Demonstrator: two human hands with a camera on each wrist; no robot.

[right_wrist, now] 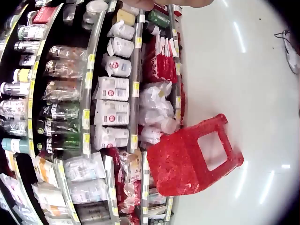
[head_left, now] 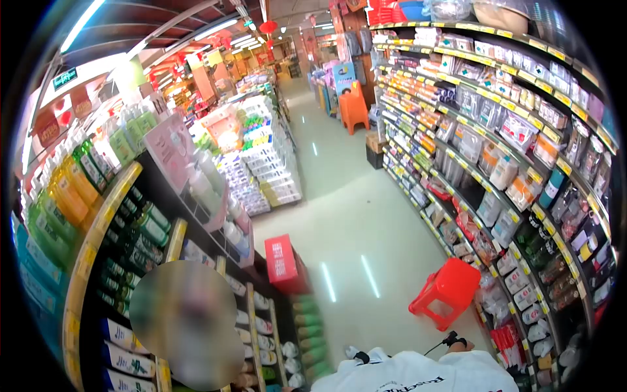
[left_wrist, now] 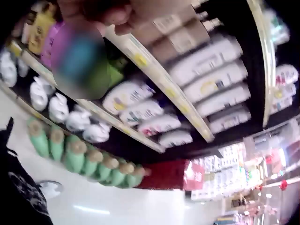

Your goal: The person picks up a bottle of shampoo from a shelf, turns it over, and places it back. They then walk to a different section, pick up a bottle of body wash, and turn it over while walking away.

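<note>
In the left wrist view, my left hand (left_wrist: pixel 136 16) shows at the top edge, in front of shelves of bottles. Its fingers look bent, but whether they hold anything is unclear. White bottles (left_wrist: pixel 211 61) and a blurred round patch lie below it. Only a strip of my right hand (right_wrist: pixel 176 3) enters the top of the right wrist view, near packets on the shelf; its grip is out of sight. The head view has part of my right arm with a dark strap low down, beside a white shirt (head_left: pixel 418 374).
A red stool (head_left: pixel 447 294) stands on the aisle floor beside the right-hand shelves (head_left: pixel 522 157). Along the left shelves are a red box (head_left: pixel 285 264) and a row of green bottles (head_left: pixel 309 333). Farther off are stacked packs (head_left: pixel 274 166) and an orange chair (head_left: pixel 353 110).
</note>
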